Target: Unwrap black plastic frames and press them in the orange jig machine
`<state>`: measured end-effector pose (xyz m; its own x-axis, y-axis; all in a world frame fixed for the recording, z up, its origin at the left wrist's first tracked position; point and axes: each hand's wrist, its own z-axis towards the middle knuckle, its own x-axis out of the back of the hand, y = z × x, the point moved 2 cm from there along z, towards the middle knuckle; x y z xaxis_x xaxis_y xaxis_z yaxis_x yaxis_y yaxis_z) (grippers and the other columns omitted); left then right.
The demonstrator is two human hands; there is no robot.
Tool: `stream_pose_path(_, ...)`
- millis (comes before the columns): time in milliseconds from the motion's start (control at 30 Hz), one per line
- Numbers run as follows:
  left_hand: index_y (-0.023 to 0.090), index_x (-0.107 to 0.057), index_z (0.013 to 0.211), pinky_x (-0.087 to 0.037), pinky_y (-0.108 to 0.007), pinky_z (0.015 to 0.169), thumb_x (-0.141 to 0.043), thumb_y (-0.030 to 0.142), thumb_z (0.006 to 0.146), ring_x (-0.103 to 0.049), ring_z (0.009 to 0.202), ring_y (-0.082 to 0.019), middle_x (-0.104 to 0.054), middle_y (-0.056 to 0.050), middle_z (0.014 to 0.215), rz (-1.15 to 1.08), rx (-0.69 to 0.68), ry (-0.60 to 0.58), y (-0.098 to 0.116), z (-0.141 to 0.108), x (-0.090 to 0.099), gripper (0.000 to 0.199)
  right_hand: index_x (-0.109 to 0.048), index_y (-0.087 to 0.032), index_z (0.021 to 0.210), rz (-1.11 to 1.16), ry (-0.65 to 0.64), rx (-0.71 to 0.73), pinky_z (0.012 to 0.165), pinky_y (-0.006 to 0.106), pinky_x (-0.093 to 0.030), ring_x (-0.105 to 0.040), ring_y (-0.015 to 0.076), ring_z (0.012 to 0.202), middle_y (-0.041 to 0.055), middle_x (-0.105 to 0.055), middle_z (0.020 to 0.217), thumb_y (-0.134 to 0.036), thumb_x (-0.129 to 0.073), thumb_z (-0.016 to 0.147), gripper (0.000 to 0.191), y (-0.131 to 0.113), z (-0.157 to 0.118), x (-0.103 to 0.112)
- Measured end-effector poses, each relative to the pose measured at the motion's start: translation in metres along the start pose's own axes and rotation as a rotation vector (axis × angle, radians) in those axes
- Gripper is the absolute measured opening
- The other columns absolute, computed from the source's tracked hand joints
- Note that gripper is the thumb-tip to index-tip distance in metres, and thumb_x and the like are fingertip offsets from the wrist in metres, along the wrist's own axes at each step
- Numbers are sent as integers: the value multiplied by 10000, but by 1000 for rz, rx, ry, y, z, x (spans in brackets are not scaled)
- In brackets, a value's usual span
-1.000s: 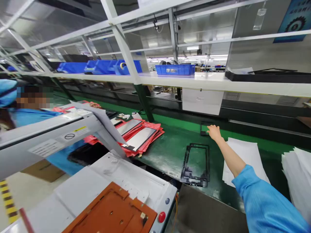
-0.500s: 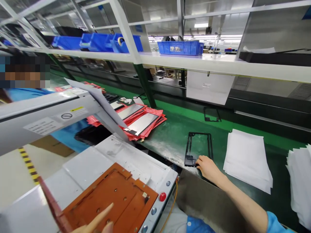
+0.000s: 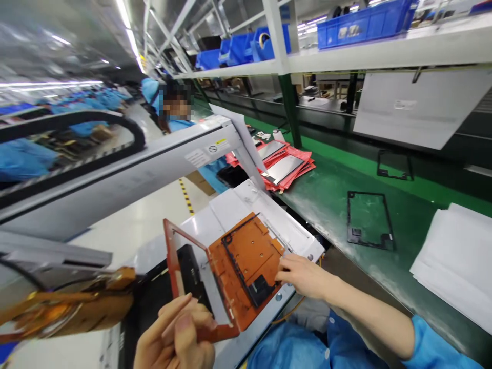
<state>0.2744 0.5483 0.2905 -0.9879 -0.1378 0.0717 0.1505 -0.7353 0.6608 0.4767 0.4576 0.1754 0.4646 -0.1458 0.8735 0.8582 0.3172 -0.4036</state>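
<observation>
Frame (image 3: 260,290) lies on jig (image 3: 249,252). Right hand (image 3: 303,277) at jig's right edge, fingers bunched; left hand (image 3: 180,333) by lid (image 3: 171,259), left of jig, fingers curled. Pinches unclear. Best press corners evenly.

A grey ceiling (image 3: 77,23) recedes at the left, with a bright strip light (image 3: 131,36) running into the distance. Yellow-and-black striped tape (image 3: 186,197) marks the pale floor (image 3: 163,200). At the right stretches a green-topped bench (image 3: 330,200); above it runs a white shelf (image 3: 369,57), with a dark green post (image 3: 289,113) beneath and a pale panel (image 3: 423,123) hanging below its edge.
</observation>
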Motion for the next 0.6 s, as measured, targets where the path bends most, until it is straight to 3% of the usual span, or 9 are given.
stream_pose_path(67,156,-656,842,-484,-362,654,-706,379,980,-495,425,-125,-546,72,491,-18,-23,15,1,3,5,267,-763,-178,1139,-4,-50,57,962,362,-458,-586,236,1073,76,-712,1128,-107,-619,1069,175,-1,24,-15)
stream_pose_path(167,127,-695,932,-503,-364,677,-694,320,974,-516,436,-125,-571,72,510,-23,-37,15,1,4,10,198,-759,-161,1124,-21,-55,55,966,369,-443,-565,244,1097,91,-697,1175,-128,-693,1018,130,-4,36,-28)
stream_pose_path(333,111,-734,1050,-547,-377,714,-675,254,998,-599,503,-150,-624,51,581,-47,-68,-62,-3,0,5,163,-741,-145,1114,-49,-26,-23,991,388,-448,-565,250,1044,115,-682,1132,-210,-648,1030,141,-19,24,-28)
stream_pose_path(400,107,-747,1145,-588,-396,757,-681,217,1000,-667,585,-179,-687,20,660,-79,-117,-108,-8,-3,-3,193,-730,-123,1213,-32,0,-7,1079,424,-444,-592,274,1144,144,-711,1186,-245,-592,1068,234,-27,16,-27)
stream_pose_path(500,154,-743,1115,-634,-444,906,-686,159,982,-743,745,-213,-740,-9,763,-110,-253,-253,-20,-9,-22,145,-599,-69,1505,-2,54,2,1264,505,-358,-478,323,1509,200,-680,1472,-292,-516,1132,442,-37,-4,-27)
stream_pose_path(600,211,-723,1011,-617,-457,1038,-692,178,975,-775,909,-230,-779,-36,881,-51,-407,-522,-34,-24,-51,58,-478,-93,1636,33,91,-56,1340,455,-302,-287,282,1680,159,-557,1676,-332,-452,1174,522,-44,-38,-23)
